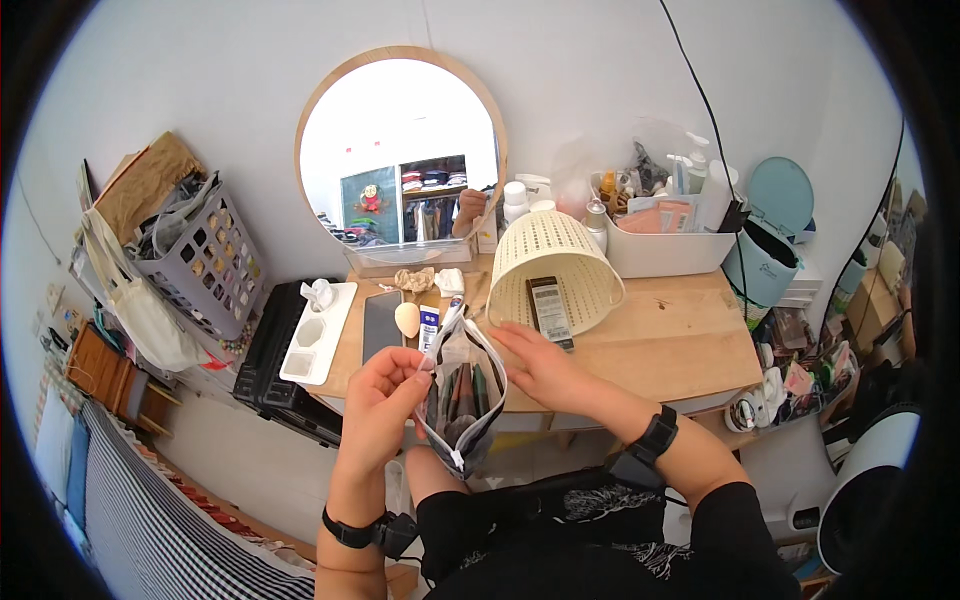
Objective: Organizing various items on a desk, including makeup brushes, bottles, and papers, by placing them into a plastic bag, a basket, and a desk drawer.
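Observation:
My left hand (390, 401) grips the left rim of a zippered pouch (486, 435) with a white zip edge. Its mouth gapes upward, and several dark, slender cosmetic pencils or brushes (461, 390) stand inside. My right hand (544, 367) is at the pouch's right rim, fingers extended and holding nothing; whether the thumb touches the rim is unclear. Just beyond its fingertips, a cream perforated plastic basket (551, 232) lies tipped on its side, opening toward me. A narrow black-and-white box (551, 311) rests partly within the basket's mouth.
On the wooden table (667, 330) are a dark smartphone (383, 322), an egg-shaped makeup sponge (407, 320), a blue-and-white tube (428, 321) and a white tray (291, 345). Behind stand a round mirror (397, 150) and a white bin (667, 255) of toiletries. A lidded pail (761, 255) is right.

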Motion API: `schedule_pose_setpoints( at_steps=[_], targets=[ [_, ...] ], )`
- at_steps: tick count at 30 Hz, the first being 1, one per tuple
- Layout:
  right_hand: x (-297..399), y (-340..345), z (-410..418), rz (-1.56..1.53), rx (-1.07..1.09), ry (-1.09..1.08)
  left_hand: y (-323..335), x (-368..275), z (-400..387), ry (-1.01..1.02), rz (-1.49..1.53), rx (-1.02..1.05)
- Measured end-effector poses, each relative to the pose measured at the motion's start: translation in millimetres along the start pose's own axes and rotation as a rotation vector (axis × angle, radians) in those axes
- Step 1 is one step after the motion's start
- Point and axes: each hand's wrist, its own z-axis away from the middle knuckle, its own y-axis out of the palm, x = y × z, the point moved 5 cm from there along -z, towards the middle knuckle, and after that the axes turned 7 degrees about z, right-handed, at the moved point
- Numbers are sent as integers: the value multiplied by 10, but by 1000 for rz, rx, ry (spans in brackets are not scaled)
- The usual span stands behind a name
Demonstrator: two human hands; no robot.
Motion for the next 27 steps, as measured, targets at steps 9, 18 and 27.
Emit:
schedule_pose_setpoints(
  at_steps=[9,18,27],
  targets=[
    [-243,-247,110,715,66,-315,-33,14,-22,1,34,26],
    [-442,-321,110,647,140,-405,125,71,-73,-47,19,108],
    [-314,-221,78,763,173,-558,169,80,-68,-24,28,118]
  ],
)
